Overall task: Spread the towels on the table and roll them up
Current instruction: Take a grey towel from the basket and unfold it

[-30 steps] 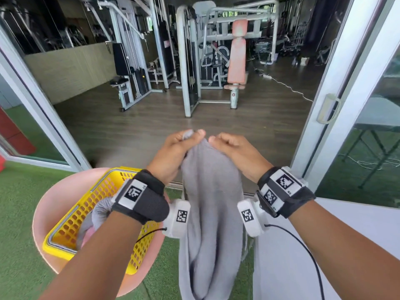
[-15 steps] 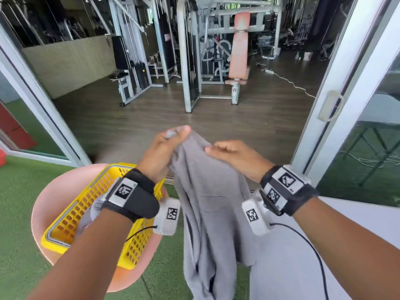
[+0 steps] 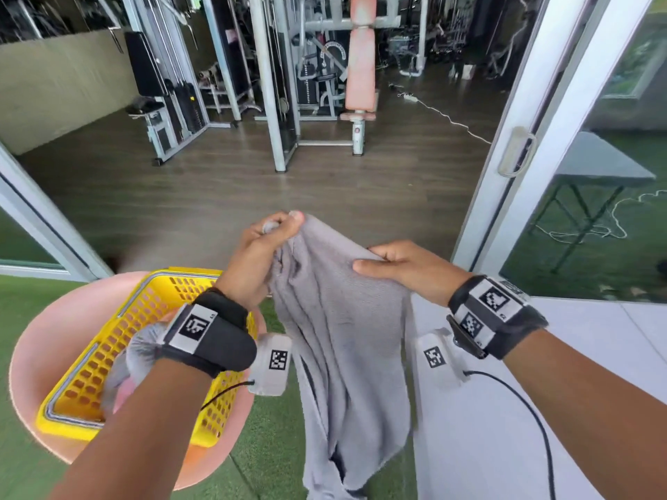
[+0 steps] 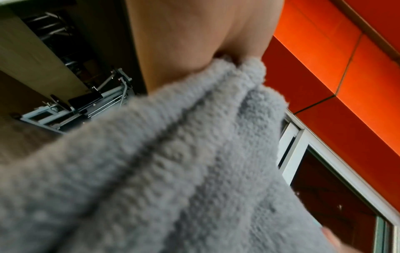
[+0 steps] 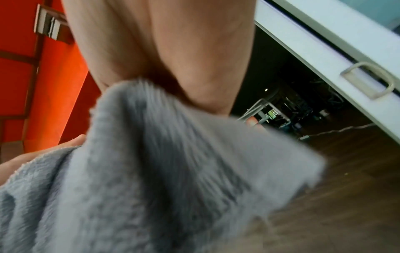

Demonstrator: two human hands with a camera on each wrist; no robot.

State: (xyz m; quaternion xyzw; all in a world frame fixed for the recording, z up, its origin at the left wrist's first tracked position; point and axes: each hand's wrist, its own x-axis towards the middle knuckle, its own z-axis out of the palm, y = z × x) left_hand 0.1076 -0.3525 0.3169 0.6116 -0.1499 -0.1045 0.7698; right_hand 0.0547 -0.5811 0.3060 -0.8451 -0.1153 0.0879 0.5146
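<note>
- My left hand (image 3: 261, 254) is raised at about 11 o'clock from the centre of the head view, fingers curled tight, pinching a bunched corner of the grey towel (image 3: 343, 337) between thumb and fingertips.
- My right hand (image 3: 408, 270) sits lower, at about 1 o'clock, palm down, fingers together and bent over the towel's top edge with the thumb tucked beneath — it grips the cloth.
- The towel is held up in the air between both hands; its top edge slopes down from the left hand to the right, and the rest hangs in loose folds towards 6 o'clock.
- It hangs in front of the green turf and the near edge of the white tabletop (image 3: 613, 355), which lies at 4 o'clock; I cannot tell whether the cloth touches the tabletop.
- The towel's lower end is cut off by the bottom of the head view.
- At 8 o'clock a yellow basket (image 3: 119, 337) sits on a pink round seat (image 3: 43, 341); my left forearm covers much of it, and a blurred grey bundle shows inside — I cannot make out what it is exactly.
- Left wrist view: blurred towel (image 4: 173, 171) fills most of it, gathered into the palm (image 4: 184, 42); the fingers are hidden.
- Right wrist view: the same blur, cloth (image 5: 140, 171) tucked under the palm (image 5: 162, 51), fingertips out of sight.
</note>
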